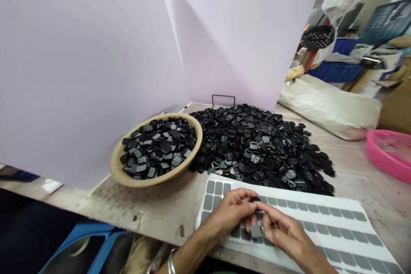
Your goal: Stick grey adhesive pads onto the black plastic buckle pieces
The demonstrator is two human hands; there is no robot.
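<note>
My left hand (pixel 229 212) is closed in a pinch around a small black plastic piece (pixel 254 199), over the sticker sheet. The tip of my right index finger touches that piece. Below it, a grey square sticker (pixel 256 231) sits at the thumb side of my right hand (pixel 284 231), tilted and brighter than its neighbours; my right fingers are closed on its edge. Under both hands lies a white sheet (pixel 321 197) with rows of grey rounded-square stickers, some of them hidden by the hands.
A large heap of black plastic pieces (pixel 250 141) spreads behind the sheet. To the left stands a beige basin (pixel 115 162) full of similar pieces with grey faces. A pink basket (pixel 385 160) and a white sack (pixel 334 105) lie on the right. Pale panels (pixel 96 72) wall the table's back.
</note>
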